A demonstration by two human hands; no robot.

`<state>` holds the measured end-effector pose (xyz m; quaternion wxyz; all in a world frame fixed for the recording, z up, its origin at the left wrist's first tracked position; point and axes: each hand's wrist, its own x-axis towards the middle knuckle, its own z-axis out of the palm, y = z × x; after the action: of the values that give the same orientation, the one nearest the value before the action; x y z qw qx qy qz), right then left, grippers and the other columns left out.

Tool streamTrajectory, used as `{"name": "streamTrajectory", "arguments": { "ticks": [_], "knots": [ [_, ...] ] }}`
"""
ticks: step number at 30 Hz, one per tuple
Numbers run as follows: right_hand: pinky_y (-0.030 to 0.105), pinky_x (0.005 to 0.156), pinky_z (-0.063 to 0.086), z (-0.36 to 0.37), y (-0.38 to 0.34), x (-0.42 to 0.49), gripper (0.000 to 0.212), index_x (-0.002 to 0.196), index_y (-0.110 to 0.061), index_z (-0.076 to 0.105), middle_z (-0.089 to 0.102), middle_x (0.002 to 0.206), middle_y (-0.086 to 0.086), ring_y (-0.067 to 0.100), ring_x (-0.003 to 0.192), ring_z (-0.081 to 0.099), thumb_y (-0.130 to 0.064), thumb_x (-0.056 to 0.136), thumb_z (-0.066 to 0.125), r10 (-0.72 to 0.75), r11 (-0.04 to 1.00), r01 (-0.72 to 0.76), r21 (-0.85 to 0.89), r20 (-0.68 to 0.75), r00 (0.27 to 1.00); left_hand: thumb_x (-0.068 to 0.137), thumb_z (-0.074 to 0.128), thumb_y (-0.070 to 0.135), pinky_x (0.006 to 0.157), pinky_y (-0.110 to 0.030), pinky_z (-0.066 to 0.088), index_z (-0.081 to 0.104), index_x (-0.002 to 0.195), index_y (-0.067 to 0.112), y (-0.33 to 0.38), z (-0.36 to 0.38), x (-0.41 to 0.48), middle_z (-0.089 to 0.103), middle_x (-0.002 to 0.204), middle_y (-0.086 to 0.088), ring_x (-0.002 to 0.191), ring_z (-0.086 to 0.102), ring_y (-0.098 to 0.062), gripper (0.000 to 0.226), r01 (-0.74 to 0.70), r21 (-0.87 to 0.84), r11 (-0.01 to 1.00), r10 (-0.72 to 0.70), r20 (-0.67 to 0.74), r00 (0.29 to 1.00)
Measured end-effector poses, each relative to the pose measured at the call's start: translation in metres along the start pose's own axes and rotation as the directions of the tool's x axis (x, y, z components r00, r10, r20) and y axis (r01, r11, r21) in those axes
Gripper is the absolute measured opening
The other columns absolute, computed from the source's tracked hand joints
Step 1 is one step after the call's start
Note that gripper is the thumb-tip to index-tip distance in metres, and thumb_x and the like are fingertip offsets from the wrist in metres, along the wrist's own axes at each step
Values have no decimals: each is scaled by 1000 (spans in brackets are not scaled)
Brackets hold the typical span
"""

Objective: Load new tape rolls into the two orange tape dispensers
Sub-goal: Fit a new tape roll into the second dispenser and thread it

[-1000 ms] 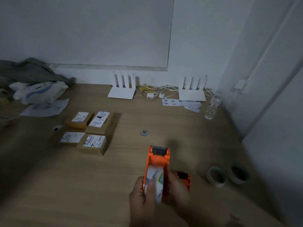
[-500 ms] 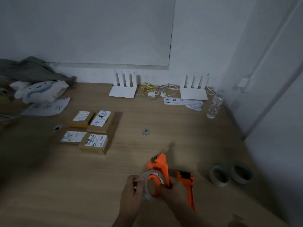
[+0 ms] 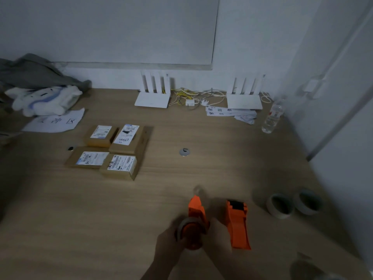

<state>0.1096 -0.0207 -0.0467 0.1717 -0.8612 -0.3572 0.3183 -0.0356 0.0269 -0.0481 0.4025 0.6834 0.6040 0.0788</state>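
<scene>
Near the desk's [image 3: 101,219] front edge, the left hand [image 3: 167,242] and right hand [image 3: 217,232] both gripped one orange tape dispenser [image 3: 196,211], a tape roll [image 3: 188,226] at its hub. The second orange dispenser [image 3: 238,227] lay just right; two spare tape rolls [image 3: 279,206] sat toward the right edge.

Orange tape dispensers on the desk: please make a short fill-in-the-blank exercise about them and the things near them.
1. The number of orange dispensers in view is ____.
2. The second dispenser lies on the desk, to the ____ of the held dispenser.
3. Both hands, the left hand and the right hand, hold a ring of ____ at that dispenser.
4. The number of spare tape rolls beside the wall is ____.

Missing words: two; right; tape; two
</scene>
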Motion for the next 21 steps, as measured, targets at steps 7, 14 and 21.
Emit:
{"name": "streamTrajectory", "arguments": {
  "ticks": [7, 14, 21],
  "knots": [
    [37, 99, 46, 14, 6, -4, 51, 124, -15, 53, 51, 143, 10, 26, 127, 53, -17, 73, 61, 27, 998, -29, 50, 37, 999, 66, 62, 37, 59, -29, 36, 77, 87, 14, -20, 11, 9, 77, 82, -11, 80, 70, -25, 35, -71, 103, 992, 67, 41, 997],
    [35, 102, 43, 14, 11, -4, 60, 129, -10, 49, 47, 146, 12, 26, 135, 45, -26, 75, 68, -19, 999, 17, 36, 54, 998, 74, 69, 34, 78, -28, 46, 69, 116, 18, -29, 21, 7, 73, 108, -8, 97, 67, -26, 45, -123, 58, 991, 122, 25, 992],
    [36, 94, 49, 5, 17, -14, 43, 118, -16, 59, 64, 120, 9, 26, 114, 59, -33, 79, 61, -134, 983, 143, 112, -87, 987, 70, 50, 41, 89, -32, 44, 65, 113, 7, -6, 31, -10, 63, 103, -14, 97, 60, -33, 56, -136, -31, 990, 119, -328, 937]
  ]
}}
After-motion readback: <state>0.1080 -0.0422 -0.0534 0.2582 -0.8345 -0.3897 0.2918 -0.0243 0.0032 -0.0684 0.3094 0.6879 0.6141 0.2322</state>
